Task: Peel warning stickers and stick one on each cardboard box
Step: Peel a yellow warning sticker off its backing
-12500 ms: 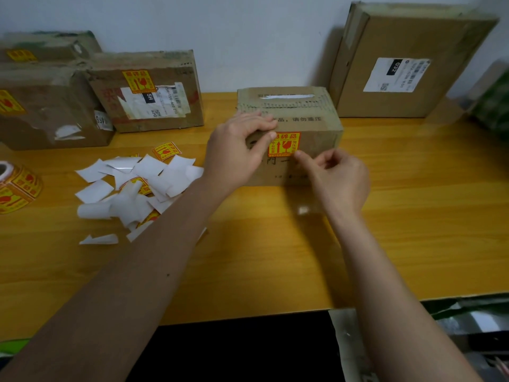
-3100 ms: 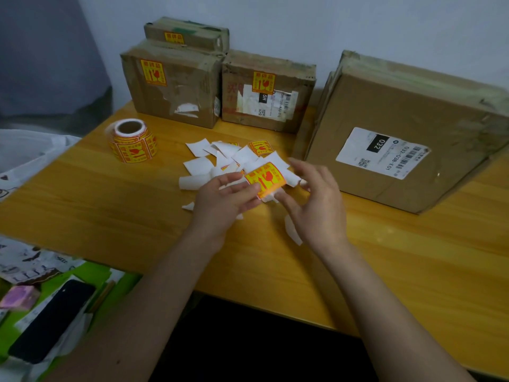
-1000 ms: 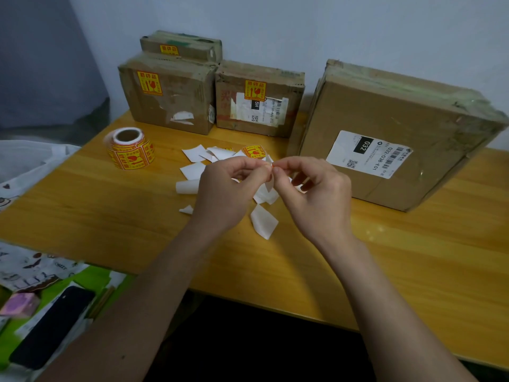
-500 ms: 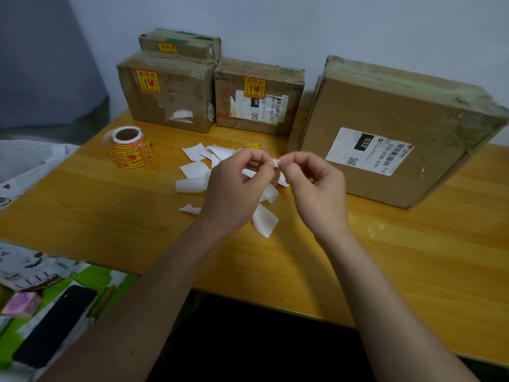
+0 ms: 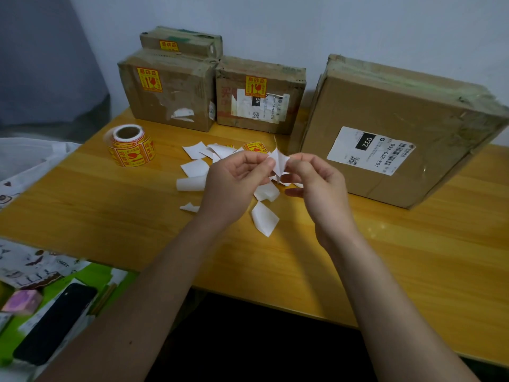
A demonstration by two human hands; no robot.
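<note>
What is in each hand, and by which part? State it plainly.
Both hands hold one sticker piece, white side showing: the left hand pinches its left edge, the right hand its right edge. Whether backing and sticker have separated cannot be told.

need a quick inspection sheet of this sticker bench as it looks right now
surface: wooden table, yellow-brown.
job's things: sticker roll upright at left; three small boxes bear warning stickers; large box leaning at right shows only a shipping label.
clutter: white backing scraps and a loose sticker behind the hands.
grippers: left hand and right hand both pinch a white sticker piece.
cables: nothing seen.
surroundings: pale wall; black phone lower left.
</note>
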